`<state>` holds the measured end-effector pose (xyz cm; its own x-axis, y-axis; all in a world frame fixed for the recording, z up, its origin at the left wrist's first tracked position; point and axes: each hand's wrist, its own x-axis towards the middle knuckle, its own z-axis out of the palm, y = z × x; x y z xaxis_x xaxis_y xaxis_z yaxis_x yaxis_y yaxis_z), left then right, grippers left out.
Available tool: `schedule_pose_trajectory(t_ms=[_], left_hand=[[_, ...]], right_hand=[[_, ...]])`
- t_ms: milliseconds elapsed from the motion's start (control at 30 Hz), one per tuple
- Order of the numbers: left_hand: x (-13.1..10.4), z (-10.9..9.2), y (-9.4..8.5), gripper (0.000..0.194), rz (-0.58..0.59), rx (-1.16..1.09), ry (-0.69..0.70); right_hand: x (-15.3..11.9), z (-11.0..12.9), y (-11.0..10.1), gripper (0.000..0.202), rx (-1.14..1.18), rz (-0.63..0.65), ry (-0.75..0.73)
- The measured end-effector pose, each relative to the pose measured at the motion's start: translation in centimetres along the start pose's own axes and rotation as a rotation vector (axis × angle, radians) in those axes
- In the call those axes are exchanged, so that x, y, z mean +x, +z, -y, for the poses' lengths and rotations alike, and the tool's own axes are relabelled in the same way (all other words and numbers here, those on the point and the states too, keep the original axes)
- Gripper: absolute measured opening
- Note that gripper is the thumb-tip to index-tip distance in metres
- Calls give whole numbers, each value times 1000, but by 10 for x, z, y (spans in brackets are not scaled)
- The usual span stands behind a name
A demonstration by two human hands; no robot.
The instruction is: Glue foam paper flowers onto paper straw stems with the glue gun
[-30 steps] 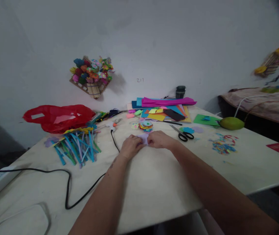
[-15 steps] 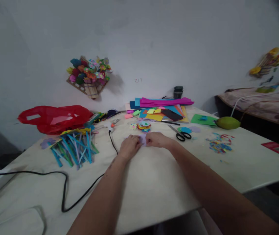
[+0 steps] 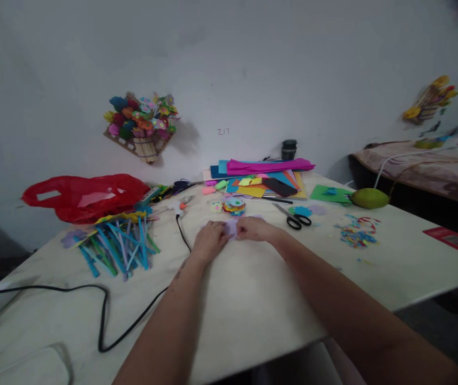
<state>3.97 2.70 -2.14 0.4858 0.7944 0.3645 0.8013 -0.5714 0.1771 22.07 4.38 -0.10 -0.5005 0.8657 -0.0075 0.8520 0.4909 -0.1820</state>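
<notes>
A piece of light purple paper [image 3: 231,230] lies on the table between my hands, partly covered by them. My left hand [image 3: 211,239] presses down on its left side, fingers closed at its edge. On the right, my right hand [image 3: 255,230] is curled with its fingertips pinched on the same paper. Just behind them sits a pile of colourful paper flower shapes [image 3: 235,206]. Black-handled scissors [image 3: 298,220] rest to the right, beside a blue scalloped paper shape [image 3: 299,210].
At left are a red plastic bag [image 3: 80,195], blue and green paper stems [image 3: 116,246], a glue gun [image 3: 178,208] and its black cord [image 3: 102,315]. Coloured sheets [image 3: 269,167] lie at the back. Paper scraps [image 3: 358,235] and a yellow-green oval object [image 3: 370,198] are at right.
The camera view has shifted slightly. Both hands stay at the purple paper with almost the same grip.
</notes>
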Motion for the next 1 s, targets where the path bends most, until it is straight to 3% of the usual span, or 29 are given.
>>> schedule_pose_trajectory(t_ms=[400,667,1000], left_hand=[[-5,5,-7,16,32,-83,-6],[-3,7,-1,17,11,-92,3],[-2,12,-5,20,6,-45,25]], right_hand=[[1,-18,2,20,56,2,-10],[3,-12,6,18,181,-33,-65],[2,-9,6,20,264,-14,19]])
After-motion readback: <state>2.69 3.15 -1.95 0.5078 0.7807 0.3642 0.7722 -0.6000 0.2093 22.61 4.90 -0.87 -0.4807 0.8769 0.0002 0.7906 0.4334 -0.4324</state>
